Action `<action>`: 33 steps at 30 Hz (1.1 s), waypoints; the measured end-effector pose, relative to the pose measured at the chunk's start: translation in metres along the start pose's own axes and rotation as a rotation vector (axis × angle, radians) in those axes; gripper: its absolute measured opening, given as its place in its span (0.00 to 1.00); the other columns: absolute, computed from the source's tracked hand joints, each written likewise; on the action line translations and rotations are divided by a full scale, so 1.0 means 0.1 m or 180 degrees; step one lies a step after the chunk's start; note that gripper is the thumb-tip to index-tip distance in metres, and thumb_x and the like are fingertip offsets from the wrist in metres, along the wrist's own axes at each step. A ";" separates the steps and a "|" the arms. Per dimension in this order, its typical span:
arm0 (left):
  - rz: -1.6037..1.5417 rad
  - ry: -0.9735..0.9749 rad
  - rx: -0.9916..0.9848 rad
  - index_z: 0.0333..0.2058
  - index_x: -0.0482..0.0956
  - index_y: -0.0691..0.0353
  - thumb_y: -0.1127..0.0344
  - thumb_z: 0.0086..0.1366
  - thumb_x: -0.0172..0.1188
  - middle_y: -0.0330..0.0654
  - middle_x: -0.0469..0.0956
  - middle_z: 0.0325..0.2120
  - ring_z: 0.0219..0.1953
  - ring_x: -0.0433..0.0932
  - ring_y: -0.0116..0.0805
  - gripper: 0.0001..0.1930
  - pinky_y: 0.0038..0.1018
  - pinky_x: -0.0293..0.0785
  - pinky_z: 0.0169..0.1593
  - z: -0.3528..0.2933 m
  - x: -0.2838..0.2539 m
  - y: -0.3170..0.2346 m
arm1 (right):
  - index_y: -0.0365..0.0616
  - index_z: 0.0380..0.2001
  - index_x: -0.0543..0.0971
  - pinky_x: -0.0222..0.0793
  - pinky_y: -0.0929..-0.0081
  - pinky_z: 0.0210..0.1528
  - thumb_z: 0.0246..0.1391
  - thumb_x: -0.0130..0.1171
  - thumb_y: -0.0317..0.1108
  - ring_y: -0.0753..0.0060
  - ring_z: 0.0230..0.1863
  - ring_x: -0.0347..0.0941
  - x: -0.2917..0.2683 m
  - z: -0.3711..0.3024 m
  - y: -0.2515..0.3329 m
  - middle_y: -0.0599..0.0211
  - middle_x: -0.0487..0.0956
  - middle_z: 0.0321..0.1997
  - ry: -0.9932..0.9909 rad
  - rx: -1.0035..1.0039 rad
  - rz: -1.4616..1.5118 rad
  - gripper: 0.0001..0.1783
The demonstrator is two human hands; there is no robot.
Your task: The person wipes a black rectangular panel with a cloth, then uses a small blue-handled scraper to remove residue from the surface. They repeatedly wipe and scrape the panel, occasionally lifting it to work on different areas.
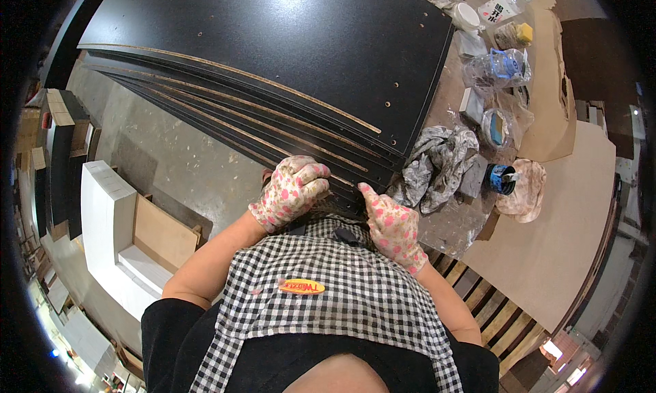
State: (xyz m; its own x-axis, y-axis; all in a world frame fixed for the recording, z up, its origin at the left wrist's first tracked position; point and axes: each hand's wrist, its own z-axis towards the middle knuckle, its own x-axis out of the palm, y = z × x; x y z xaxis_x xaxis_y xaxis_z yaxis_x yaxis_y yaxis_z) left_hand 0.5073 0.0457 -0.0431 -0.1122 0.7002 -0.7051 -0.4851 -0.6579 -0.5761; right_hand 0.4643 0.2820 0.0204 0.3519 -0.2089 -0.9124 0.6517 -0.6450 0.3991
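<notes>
Black panels (273, 31) lie in a stack, their near edges fanned out like steps. Narrow brown raw-board strips (273, 131) run along those edges. My left hand (294, 188), in a white glove with pink flowers, is closed at the edge of a lower panel. Whatever its curled fingers hold is hidden. My right hand (394, 230), gloved alike, grips the near right corner of the lower panels. One digit stretches onto the panel, while the other fingers are mostly out of sight. Beside that corner lies a crumpled grey, stained cloth (441, 164).
Right of the stack, a stained surface carries a clear plastic bottle (492, 68), a dark blue can (501, 179) and a stained rag (523, 191). Further right lie cardboard (543, 85) and a pale board (547, 242). White box-like pieces (109, 215) stand at left.
</notes>
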 end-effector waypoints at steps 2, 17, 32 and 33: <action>0.0010 -0.0115 0.0075 0.33 0.76 0.55 0.68 0.44 0.71 0.38 0.75 0.39 0.42 0.75 0.44 0.17 0.42 0.71 0.45 -0.01 0.01 0.01 | 0.46 0.59 0.70 0.69 0.71 0.23 0.45 0.56 0.29 0.69 0.24 0.74 0.01 0.01 0.01 0.68 0.73 0.28 0.0080 -0.0060 -0.0109 0.33; 0.0359 0.0934 0.0845 0.35 0.78 0.49 0.63 0.52 0.58 0.34 0.72 0.57 0.43 0.75 0.38 0.09 0.40 0.70 0.47 0.19 -0.18 -0.04 | 0.36 0.55 0.73 0.64 0.85 0.26 0.64 0.50 0.29 0.88 0.22 0.64 0.21 -0.20 0.04 0.78 0.73 0.22 -0.1110 0.1384 0.2608 0.18; -0.0191 0.2054 0.1890 0.52 0.69 0.58 0.67 0.58 0.50 0.45 0.60 0.63 0.57 0.68 0.44 0.21 0.36 0.71 0.51 0.46 -0.33 0.40 | 0.43 0.58 0.73 0.66 0.80 0.24 0.59 0.52 0.22 0.84 0.19 0.65 0.54 0.08 1.15 0.70 0.74 0.19 -0.2742 0.3154 0.2102 0.22; -0.0205 0.2162 0.1782 0.52 0.69 0.58 0.67 0.59 0.50 0.45 0.60 0.63 0.56 0.68 0.44 0.21 0.36 0.71 0.51 0.47 -0.27 0.38 | 0.43 0.57 0.73 0.66 0.80 0.24 0.59 0.51 0.23 0.84 0.19 0.65 0.55 0.09 1.18 0.69 0.74 0.20 -0.2827 0.3211 0.2051 0.22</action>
State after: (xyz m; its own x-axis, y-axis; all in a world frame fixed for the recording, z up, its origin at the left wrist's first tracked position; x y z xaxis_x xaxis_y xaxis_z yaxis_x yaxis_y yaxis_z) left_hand 0.4509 0.0149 -0.0270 0.3833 0.2979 -0.8743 -0.8463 -0.2657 -0.4616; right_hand 0.5545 0.1874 0.0164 -0.3644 -0.7779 -0.5119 -0.3111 -0.4165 0.8543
